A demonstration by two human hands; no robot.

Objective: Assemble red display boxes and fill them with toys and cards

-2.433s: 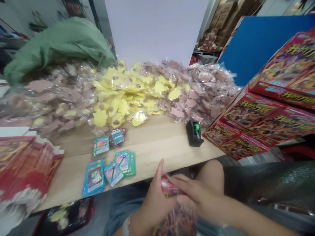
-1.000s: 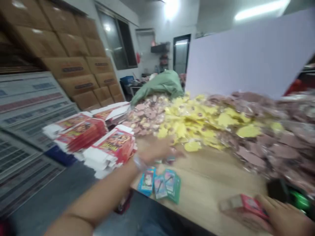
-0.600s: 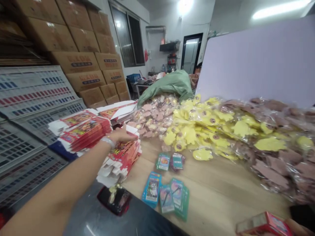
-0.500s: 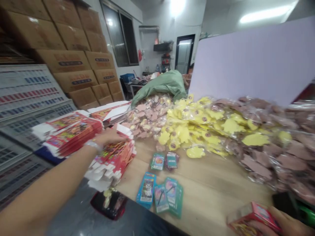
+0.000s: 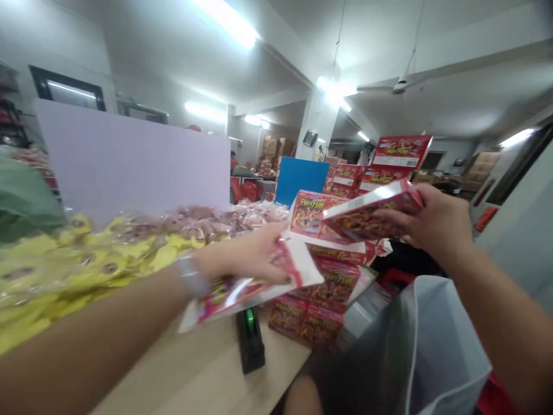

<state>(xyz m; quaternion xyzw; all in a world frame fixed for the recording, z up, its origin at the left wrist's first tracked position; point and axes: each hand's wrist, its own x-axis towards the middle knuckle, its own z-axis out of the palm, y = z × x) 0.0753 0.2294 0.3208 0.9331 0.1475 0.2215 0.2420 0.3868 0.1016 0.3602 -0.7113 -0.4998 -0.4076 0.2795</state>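
My left hand (image 5: 253, 253) is closed on a flattened red and white printed carton (image 5: 242, 297), tilted above the table. My right hand (image 5: 444, 222) grips a red printed box (image 5: 374, 216) by its right end, fingers and thumb around it. This box is raised in front of stacked red boxes (image 5: 334, 282) at the table's right end; whether it touches them I cannot tell. Below the carton stands a black tape dispenser (image 5: 251, 349) with a green roll.
Bagged yellow cutouts (image 5: 129, 253) and pinkish-brown ones (image 5: 185, 225) are heaped on the left, before a pale lilac panel (image 5: 138, 161). A blue panel (image 5: 301, 180) stands behind the boxes. An open whitish bag (image 5: 444, 340) is at lower right.
The view has swung right, away from the carton pile and cards. My left hand has lifted a flat carton off the pile. My right hand has raised its red box toward the stack.
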